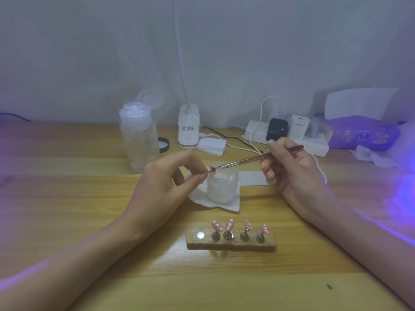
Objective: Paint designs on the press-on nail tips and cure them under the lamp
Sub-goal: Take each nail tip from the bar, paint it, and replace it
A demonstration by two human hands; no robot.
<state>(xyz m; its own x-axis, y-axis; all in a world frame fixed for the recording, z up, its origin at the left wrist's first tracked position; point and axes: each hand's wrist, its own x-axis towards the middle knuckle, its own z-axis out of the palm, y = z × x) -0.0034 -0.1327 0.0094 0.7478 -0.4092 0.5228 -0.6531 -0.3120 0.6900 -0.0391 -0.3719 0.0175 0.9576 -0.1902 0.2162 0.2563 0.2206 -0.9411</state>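
Nail tips (230,225) stand in front of the jar (222,187); above the jar, right hand (292,171) grips the sideways brush (242,161); left hand (166,176) pinches its tip.

Right hand (292,173) holds brush (247,160) over glass jar (222,187); left hand (164,185) pinches bristle end. Four dotted pink nail tips (229,225) stand before jar.

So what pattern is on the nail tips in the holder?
The nail tips are pink with white dots; the head view shows it.
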